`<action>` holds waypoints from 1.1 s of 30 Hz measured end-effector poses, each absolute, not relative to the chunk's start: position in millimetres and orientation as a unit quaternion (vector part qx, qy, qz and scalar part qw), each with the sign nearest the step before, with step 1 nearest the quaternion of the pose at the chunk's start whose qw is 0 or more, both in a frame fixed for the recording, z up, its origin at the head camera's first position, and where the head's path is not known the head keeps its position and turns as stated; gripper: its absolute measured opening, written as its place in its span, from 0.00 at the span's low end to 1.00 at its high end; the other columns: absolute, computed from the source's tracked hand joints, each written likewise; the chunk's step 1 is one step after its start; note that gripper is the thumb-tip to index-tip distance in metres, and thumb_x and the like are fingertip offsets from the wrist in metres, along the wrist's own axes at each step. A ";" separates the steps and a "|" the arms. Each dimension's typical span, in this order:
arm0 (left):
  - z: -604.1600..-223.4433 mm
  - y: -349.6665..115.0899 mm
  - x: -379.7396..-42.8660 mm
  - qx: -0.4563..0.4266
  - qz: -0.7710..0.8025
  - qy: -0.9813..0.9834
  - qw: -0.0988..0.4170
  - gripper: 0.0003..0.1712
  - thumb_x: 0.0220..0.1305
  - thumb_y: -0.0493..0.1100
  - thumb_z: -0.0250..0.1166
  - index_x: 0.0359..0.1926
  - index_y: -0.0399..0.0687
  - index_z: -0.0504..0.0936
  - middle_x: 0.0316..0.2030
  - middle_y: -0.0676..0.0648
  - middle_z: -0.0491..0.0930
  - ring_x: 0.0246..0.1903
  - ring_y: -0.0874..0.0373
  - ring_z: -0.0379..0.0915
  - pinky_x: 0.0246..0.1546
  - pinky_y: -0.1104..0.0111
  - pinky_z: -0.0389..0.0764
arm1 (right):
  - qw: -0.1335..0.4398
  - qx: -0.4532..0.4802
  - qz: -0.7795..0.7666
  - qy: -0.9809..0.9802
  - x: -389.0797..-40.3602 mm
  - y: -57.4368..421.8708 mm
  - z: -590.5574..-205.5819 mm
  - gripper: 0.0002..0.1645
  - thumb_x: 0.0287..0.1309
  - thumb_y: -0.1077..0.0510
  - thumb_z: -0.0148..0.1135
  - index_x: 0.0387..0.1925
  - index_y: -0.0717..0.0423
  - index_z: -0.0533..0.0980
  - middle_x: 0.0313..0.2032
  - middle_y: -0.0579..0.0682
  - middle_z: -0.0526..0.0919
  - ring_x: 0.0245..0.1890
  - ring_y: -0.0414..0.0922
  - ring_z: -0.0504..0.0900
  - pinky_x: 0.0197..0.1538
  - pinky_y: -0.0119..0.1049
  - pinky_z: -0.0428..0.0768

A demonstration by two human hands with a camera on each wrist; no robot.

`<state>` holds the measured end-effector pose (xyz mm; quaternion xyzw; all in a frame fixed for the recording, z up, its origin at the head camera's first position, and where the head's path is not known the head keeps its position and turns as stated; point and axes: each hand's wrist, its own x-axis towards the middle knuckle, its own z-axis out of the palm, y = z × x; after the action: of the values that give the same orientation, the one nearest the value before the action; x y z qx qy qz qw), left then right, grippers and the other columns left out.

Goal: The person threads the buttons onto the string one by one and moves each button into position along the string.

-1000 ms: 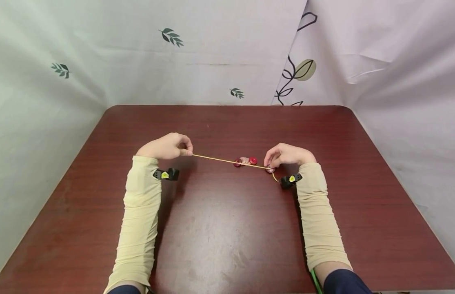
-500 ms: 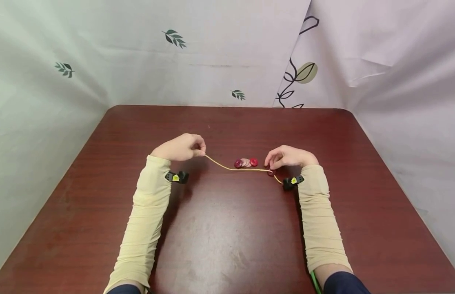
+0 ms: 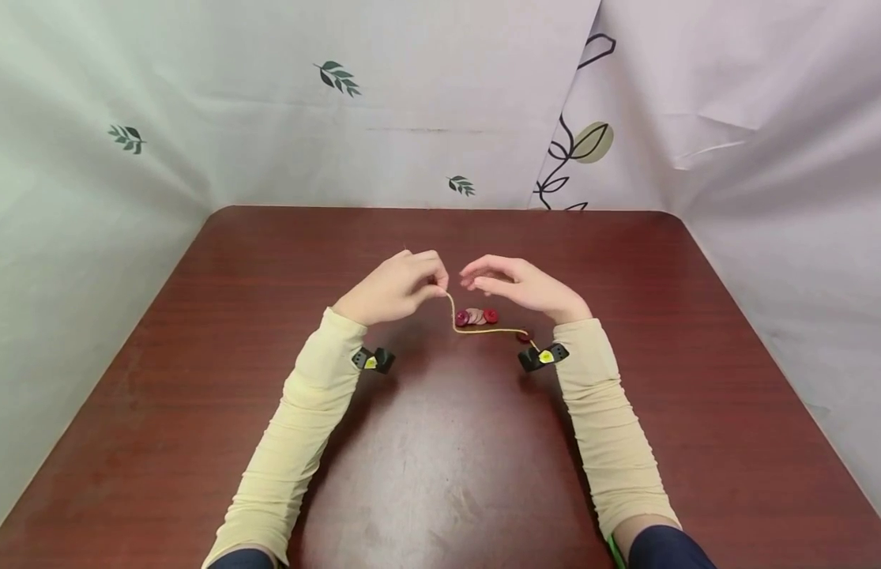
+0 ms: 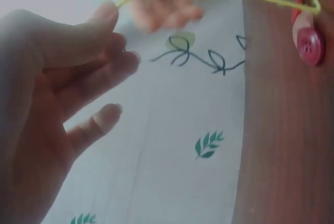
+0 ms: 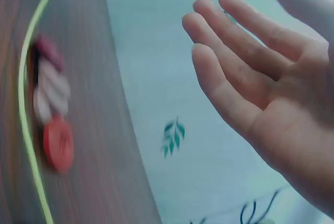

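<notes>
My left hand [image 3: 397, 288] pinches the end of a yellow cord [image 3: 483, 331] between thumb and forefinger. From there the cord drops to the table and bends right toward a dark red button [image 3: 524, 337], which it seems to pass through. My right hand [image 3: 531, 289] hovers just right of the left one, fingers loosely extended and holding nothing. Behind the cord lies a row of buttons: a purple one [image 4: 311, 46], several pale pink ones [image 5: 52, 91] overlapping, and a red one [image 5: 58, 144]. The cord's other end is hidden near the right wrist camera.
The brown wooden table [image 3: 440, 442] has rounded far corners. White cloth with leaf prints [image 3: 383, 118] hangs behind it and at both sides. A black camera [image 3: 543, 357] is strapped to the right wrist, another camera [image 3: 374, 359] to the left.
My left hand has moved right with the cord end, and the taut cord has gone slack. My right hand has let go of the dark red button and moved up and left.
</notes>
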<state>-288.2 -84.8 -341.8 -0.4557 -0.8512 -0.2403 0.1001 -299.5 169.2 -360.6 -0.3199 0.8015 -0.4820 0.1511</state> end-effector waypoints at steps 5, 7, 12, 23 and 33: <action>-343.1 -77.8 -284.6 -0.473 -0.244 -0.836 0.130 0.06 0.61 0.43 0.66 0.33 0.48 0.78 0.31 0.52 0.76 0.30 0.61 0.70 0.40 0.64 0.67 | 0.195 -0.355 -0.530 0.745 -293.8 156.3 -357.8 0.26 0.64 0.63 0.59 0.62 0.61 0.66 0.55 0.61 0.80 0.55 0.49 0.80 0.58 0.37 0.78; -343.7 -75.9 -283.9 -0.472 -0.244 -0.835 0.143 0.06 0.61 0.43 0.67 0.33 0.48 0.78 0.31 0.52 0.76 0.29 0.61 0.70 0.41 0.64 0.67 | 0.208 -0.355 -0.541 0.733 -293.0 154.4 -358.5 0.29 0.62 0.64 0.61 0.63 0.61 0.64 0.53 0.61 0.81 0.53 0.51 0.81 0.54 0.36 0.79; -344.1 -74.1 -282.5 -0.466 -0.239 -0.835 0.167 0.07 0.61 0.42 0.67 0.33 0.47 0.77 0.31 0.51 0.76 0.29 0.60 0.69 0.41 0.64 0.67 | 0.197 -0.341 -0.523 0.756 -292.7 153.1 -359.1 0.26 0.61 0.63 0.62 0.59 0.59 0.67 0.36 0.51 0.85 0.34 0.50 0.82 0.41 0.40 0.79; -344.6 -69.2 -282.1 -0.444 -0.246 -0.850 0.142 0.09 0.62 0.45 0.67 0.38 0.48 0.77 0.35 0.52 0.78 0.36 0.60 0.74 0.44 0.63 0.68 | 0.118 -0.315 -0.484 0.808 -295.8 156.8 -356.8 0.07 0.63 0.59 0.61 0.37 0.60 0.79 0.21 0.55 0.75 0.24 0.47 0.72 0.30 0.36 0.72; -358.1 -63.8 -287.4 -0.386 -0.239 -0.891 0.029 0.38 0.52 0.55 0.74 0.59 0.44 0.72 0.54 0.45 0.78 0.55 0.51 0.75 0.55 0.54 0.72 | 0.120 -0.308 -0.481 0.812 -296.2 164.9 -356.7 0.07 0.62 0.59 0.61 0.37 0.60 0.79 0.22 0.58 0.73 0.27 0.47 0.71 0.33 0.33 0.70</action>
<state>-287.4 -63.8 -358.1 -0.3855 -0.8907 -0.2392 0.0289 -296.2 164.9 -356.7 -0.3083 0.8116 -0.4814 0.1203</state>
